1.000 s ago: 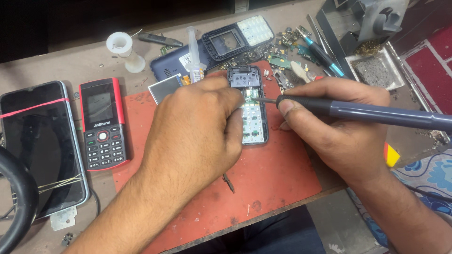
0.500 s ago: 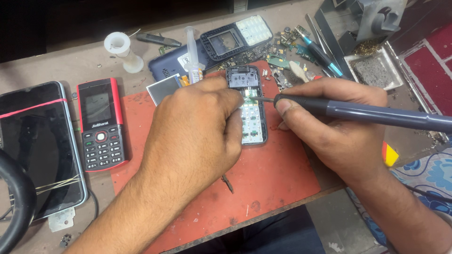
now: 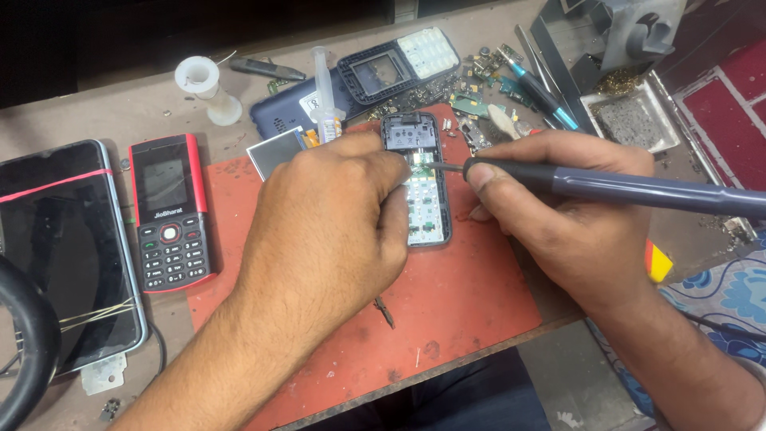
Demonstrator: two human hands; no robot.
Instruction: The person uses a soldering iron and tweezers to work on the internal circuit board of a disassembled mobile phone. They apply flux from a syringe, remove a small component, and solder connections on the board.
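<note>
On the red work mat, near its upper middle, lies an opened phone body, circuit board and keypad contacts exposed, long axis running away from the viewer. Right hand is clamped around a dark soldering iron, fingers closed on the handle near its front; the thin tip touches the board at the upper part of the phone. Left hand rests just beside the phone on its left, fingertips pressed against its edge and curled inward; whether they pinch anything small I cannot tell. Small loose display sits at the mat's upper left corner. Left of the mat: red and black keypad phone, then a dark smartphone banded in red. Behind: white spool, syringe, empty keypad front cover, scattered small parts, metal tray.
</note>
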